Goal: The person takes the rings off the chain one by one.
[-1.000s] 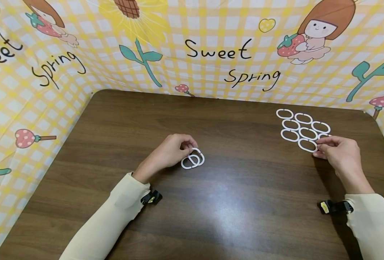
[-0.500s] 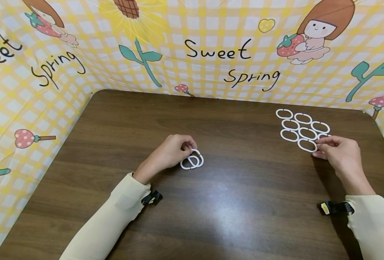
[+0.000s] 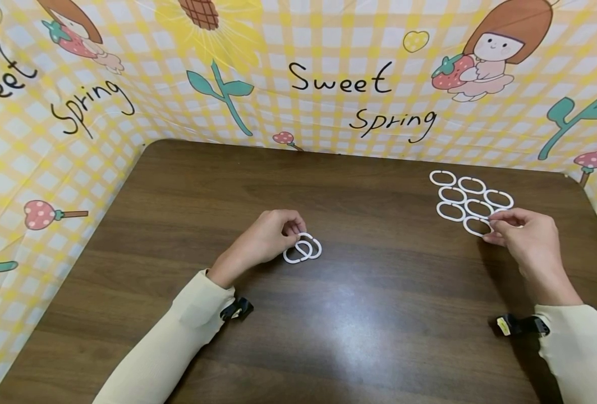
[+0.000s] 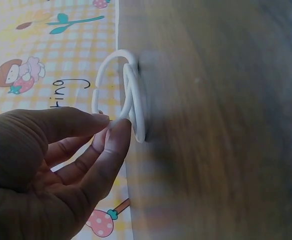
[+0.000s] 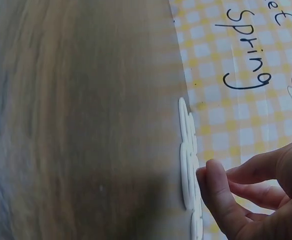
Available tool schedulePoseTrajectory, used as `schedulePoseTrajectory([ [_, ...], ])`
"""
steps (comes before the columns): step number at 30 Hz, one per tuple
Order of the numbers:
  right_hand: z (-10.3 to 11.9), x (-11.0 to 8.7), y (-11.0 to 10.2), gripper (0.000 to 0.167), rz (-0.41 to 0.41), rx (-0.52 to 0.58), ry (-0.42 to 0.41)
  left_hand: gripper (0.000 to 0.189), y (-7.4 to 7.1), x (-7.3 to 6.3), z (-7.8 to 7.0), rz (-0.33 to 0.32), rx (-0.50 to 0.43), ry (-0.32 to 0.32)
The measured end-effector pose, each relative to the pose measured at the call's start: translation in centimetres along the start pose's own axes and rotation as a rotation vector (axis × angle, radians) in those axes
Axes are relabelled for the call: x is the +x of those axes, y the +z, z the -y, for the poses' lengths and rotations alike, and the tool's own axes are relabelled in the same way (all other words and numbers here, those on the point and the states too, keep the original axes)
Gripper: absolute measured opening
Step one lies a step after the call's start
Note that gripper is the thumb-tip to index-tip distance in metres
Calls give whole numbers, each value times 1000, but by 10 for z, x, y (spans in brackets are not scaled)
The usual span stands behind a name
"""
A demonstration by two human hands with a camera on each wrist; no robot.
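Observation:
On the left, my left hand (image 3: 273, 233) pinches a white oval link ring (image 3: 316, 247) between thumb and fingertips. A second white ring (image 3: 289, 259) crosses through it, and the two look interlocked. The left wrist view shows the held ring (image 4: 101, 75) tipped up, with a narrow split in its side, and the other ring (image 4: 139, 117) close over the table. At the right, my right hand (image 3: 528, 235) has thumb and fingertips together on the right end of the nearest ring (image 3: 472, 231) in a flat group. From the right wrist, these rings (image 5: 186, 175) appear edge-on beside the fingertips.
Several white split rings (image 3: 452, 194) lie flat in touching rows at the table's back right; one is mostly hidden behind the right hand. The dark wooden table (image 3: 298, 336) ends against a yellow checked cloth wall (image 3: 318, 33). Black straps (image 3: 237, 308) sit at the wrists.
My right hand has shifted slightly left, and its fingertips now overlap the nearest ring's end more. The left hand stays in place; its two rings have moved slightly right and apart.

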State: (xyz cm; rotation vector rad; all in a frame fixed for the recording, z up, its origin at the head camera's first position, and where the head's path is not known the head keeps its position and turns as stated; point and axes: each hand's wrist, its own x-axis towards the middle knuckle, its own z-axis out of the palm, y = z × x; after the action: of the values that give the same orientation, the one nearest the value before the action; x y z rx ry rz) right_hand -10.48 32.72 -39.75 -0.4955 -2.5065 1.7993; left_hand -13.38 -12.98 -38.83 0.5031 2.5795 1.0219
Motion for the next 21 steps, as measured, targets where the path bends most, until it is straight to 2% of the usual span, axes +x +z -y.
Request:
schedulePoseTrajectory([
  [5,5,-4,6,22,-6,-85,-46,9,1,0,0,3,-20,-6],
  [11,13,-8,18,8,-8,-135,-96,10,2,0,1,3,-57,-6],
  [21,25,-17,53,9,52,-141,-234,10,2,0,2,11,-128,-29],
])
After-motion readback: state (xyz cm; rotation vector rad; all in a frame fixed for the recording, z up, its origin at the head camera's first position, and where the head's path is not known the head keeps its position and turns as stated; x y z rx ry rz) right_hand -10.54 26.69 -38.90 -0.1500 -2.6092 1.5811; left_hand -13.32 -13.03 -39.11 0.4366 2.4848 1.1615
